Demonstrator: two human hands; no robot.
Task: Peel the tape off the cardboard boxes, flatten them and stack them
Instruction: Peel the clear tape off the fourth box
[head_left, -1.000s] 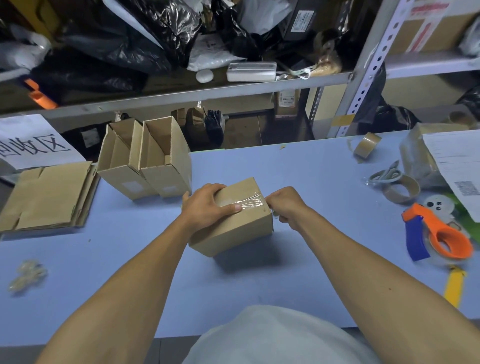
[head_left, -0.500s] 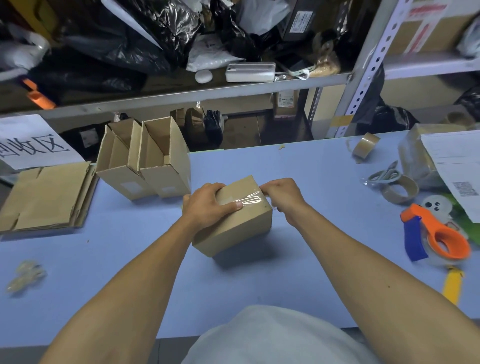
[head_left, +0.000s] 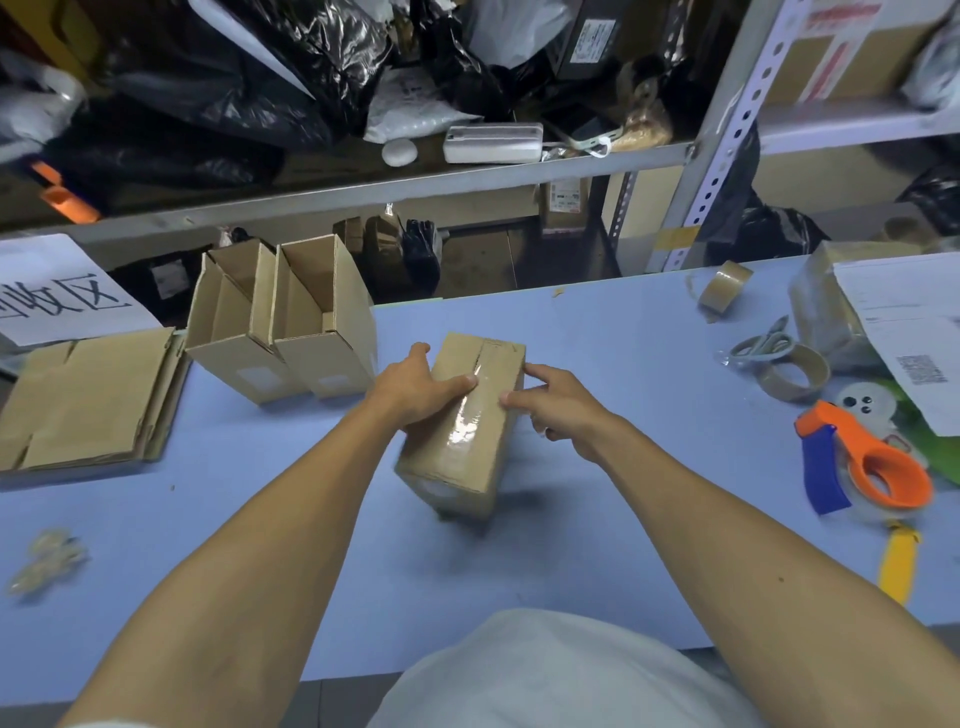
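Mid-frame, the box (head_left: 467, 415) has been turned lengthwise, left hand (head_left: 415, 387) gripping it, right hand (head_left: 556, 410) fingering its taped (head_left: 465, 421) seam, peeling unfinished

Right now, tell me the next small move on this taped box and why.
Probably pinch the tape's far end and peel it toward you. The clear tape still runs along the sealed box; the left hand grips the box, while the right hand touches its edge with the fingertips.
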